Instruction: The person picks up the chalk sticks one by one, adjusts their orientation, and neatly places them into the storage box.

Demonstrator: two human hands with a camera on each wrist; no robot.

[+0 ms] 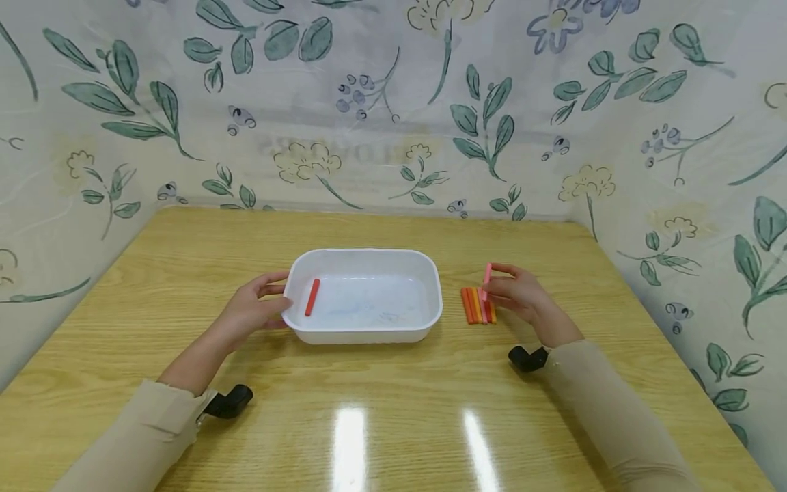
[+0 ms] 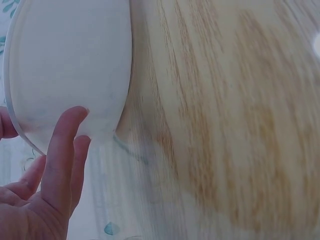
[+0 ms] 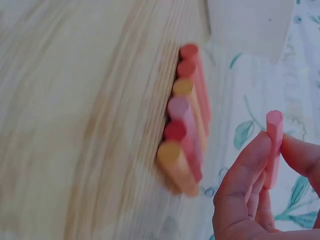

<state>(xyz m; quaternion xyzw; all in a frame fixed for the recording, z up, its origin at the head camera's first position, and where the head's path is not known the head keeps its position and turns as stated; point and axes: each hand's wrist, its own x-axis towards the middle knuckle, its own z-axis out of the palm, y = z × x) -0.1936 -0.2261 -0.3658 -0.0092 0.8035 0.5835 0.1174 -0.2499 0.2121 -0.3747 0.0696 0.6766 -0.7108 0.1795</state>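
A white plastic tub [image 1: 363,336] stands mid-table with one red chalk stick [image 1: 312,297] lying in it near the left end. My left hand [image 1: 253,304] grips the tub's left end, and the left wrist view shows fingertips [image 2: 75,117] against its outer wall. To the right of the tub, my right hand [image 1: 522,295] pinches a pink chalk stick [image 3: 273,150] between thumb and finger, held upright. Beside that hand several chalk sticks [image 1: 470,306], in red, orange, yellow and pink, lie side by side in a row on the table. The hand partly covers this row in the head view.
The wooden table [image 1: 258,236] ends at a flower-printed curtain [image 1: 369,137] at the back and both sides. A black camera mount [image 1: 229,402] sits at the left wrist and another black mount [image 1: 527,359] at the right. Bright reflections lie on the front tabletop.
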